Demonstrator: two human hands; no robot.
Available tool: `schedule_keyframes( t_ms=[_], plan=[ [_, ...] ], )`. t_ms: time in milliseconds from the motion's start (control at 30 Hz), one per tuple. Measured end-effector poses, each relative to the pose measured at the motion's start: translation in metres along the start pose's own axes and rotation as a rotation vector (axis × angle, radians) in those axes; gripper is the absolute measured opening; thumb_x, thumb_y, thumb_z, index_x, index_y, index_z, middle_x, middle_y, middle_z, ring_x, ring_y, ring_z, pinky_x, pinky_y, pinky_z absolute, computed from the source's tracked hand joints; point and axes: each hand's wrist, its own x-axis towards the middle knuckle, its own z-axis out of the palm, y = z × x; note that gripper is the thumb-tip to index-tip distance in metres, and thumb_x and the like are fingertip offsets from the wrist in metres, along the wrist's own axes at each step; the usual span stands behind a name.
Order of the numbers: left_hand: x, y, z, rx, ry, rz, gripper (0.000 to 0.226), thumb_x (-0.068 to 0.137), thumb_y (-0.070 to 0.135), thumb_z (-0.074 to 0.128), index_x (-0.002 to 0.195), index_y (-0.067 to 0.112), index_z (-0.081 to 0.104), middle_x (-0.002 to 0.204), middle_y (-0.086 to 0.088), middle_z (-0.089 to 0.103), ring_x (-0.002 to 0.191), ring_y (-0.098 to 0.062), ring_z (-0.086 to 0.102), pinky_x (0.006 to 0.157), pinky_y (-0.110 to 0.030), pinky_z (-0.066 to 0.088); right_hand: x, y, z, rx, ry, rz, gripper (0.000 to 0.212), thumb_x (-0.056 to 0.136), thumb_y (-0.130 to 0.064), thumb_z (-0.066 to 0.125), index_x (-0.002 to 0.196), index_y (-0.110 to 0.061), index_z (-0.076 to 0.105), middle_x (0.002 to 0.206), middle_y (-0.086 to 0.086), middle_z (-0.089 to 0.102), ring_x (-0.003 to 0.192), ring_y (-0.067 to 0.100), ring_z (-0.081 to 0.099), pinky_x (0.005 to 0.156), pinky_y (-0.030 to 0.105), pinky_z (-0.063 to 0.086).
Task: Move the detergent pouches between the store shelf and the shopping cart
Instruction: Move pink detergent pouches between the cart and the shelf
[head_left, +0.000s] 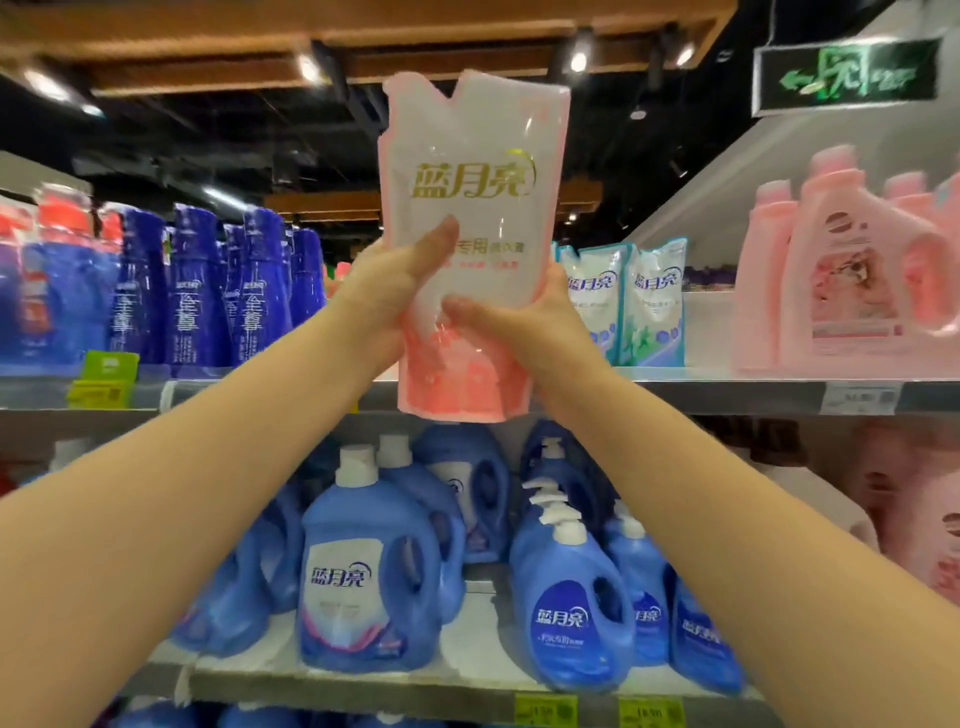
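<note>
Pink detergent pouch (467, 249) is upright at frame centre before the upper shelf (727, 395), left hand (384, 301) and right hand (519, 327) gripping its lower half, fingers (551, 278) curled round the edges; likely best to keep both grips level so the floppy top doesn't fold.

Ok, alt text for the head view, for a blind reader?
Two hands hold a pink detergent pouch upright before the upper shelf, left hand gripping its left edge, right hand its lower right. Two blue-and-white pouches stand on that shelf; blue bottles sit below.
</note>
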Motion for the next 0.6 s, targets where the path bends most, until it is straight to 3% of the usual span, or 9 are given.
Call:
schedule_keyframes(
  t_ms=[67,167,300,400,500,600],
  plan=[
    [0.024,-0.008,-0.012,0.012,0.015,0.015,0.058,0.076,0.030,0.065,0.129,0.009,0.053,0.117,-0.011,0.066,0.103,-0.027,0.066,0.082,-0.041,0.057,0.029,0.011,0.007,-0.036,-0.047,0.006,0.088,0.055,-0.032,0.088,0.130,-0.020,0.043,0.111,-0.002,0.065,0.101,0.018,0.064,0.086,0.040,0.055],
    [0.062,-0.018,-0.024,0.013,0.003,0.032,0.059,0.075,0.030,0.064,0.129,0.008,0.052,0.116,-0.011,0.066,0.101,-0.027,0.067,0.076,-0.039,0.057,0.074,0.024,0.008,-0.024,-0.135,0.008,0.050,0.067,-0.026,0.083,0.112,-0.017,0.063,0.102,0.005,0.072,0.091,0.021,0.070,0.078,0.036,0.058],
    [0.111,-0.026,-0.041,0.046,0.031,0.080,0.053,0.080,0.027,0.061,0.128,0.007,0.053,0.116,-0.012,0.066,0.100,-0.028,0.067,0.072,-0.037,0.057,0.130,0.039,0.015,-0.047,-0.198,0.035,0.021,0.072,-0.028,0.080,0.088,-0.023,0.066,0.091,0.005,0.073,0.084,0.022,0.071,0.077,0.037,0.059],
    [0.141,-0.036,-0.059,0.093,0.061,0.094,0.043,0.089,0.023,0.057,0.129,0.008,0.052,0.118,-0.012,0.065,0.101,-0.027,0.067,0.074,-0.036,0.058,0.164,0.052,0.028,-0.037,-0.197,0.048,0.022,0.071,-0.027,0.080,0.088,-0.022,0.065,0.091,0.004,0.072,0.084,0.021,0.070,0.077,0.037,0.059],
    [0.164,-0.051,-0.081,0.122,0.069,0.094,0.043,0.090,0.023,0.056,0.130,0.008,0.051,0.120,-0.012,0.064,0.103,-0.028,0.066,0.077,-0.038,0.058,0.185,0.073,0.043,-0.055,-0.190,0.047,0.039,0.072,-0.026,0.080,0.106,-0.016,0.066,0.096,0.004,0.071,0.086,0.019,0.069,0.078,0.035,0.058],
    [0.180,-0.069,-0.106,0.137,0.084,0.043,0.044,0.089,0.024,0.058,0.129,0.008,0.051,0.118,-0.013,0.065,0.102,-0.028,0.066,0.077,-0.041,0.058,0.200,0.095,0.057,-0.077,-0.209,0.101,0.046,0.071,-0.027,0.080,0.110,-0.011,0.063,0.097,0.006,0.070,0.086,0.019,0.068,0.071,0.032,0.058]
  ],
)
